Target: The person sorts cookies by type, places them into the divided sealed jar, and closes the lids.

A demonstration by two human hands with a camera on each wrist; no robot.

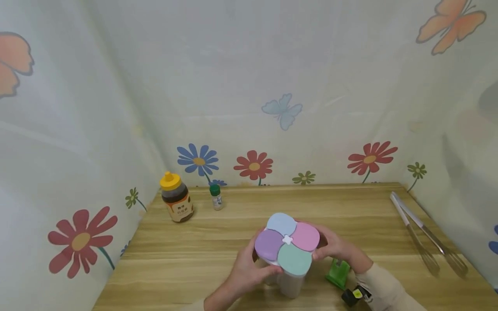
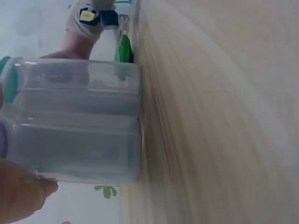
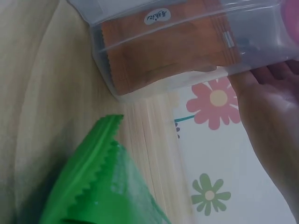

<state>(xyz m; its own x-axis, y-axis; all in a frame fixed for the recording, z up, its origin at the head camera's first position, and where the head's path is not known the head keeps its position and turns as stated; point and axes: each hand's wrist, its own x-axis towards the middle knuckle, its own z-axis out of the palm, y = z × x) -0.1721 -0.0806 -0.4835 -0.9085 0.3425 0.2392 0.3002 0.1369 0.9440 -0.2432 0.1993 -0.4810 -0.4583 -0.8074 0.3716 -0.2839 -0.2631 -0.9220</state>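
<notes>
A clear plastic four-compartment canister (image 1: 291, 285) stands on the wooden table, its petal-shaped lids (image 1: 287, 250) in blue, pink, green and purple all closed. My left hand (image 1: 247, 268) grips its left side near the top, thumb at the front below the lids. On the other side my right hand (image 1: 332, 246) holds it with the thumb at the pink lid's edge and the other fingers behind. An orange-brown packet (image 3: 168, 46) lies inside one compartment in the right wrist view. The two compartments facing the left wrist view look empty. Near my right wrist lies a green packet (image 1: 338, 274).
A honey bottle (image 1: 179, 201) with a yellow cap and a small green-capped shaker (image 1: 216, 198) stand at the back left. Metal tongs (image 1: 424, 231) lie along the right edge. A flowered curtain (image 1: 249, 108) closes off the back and sides.
</notes>
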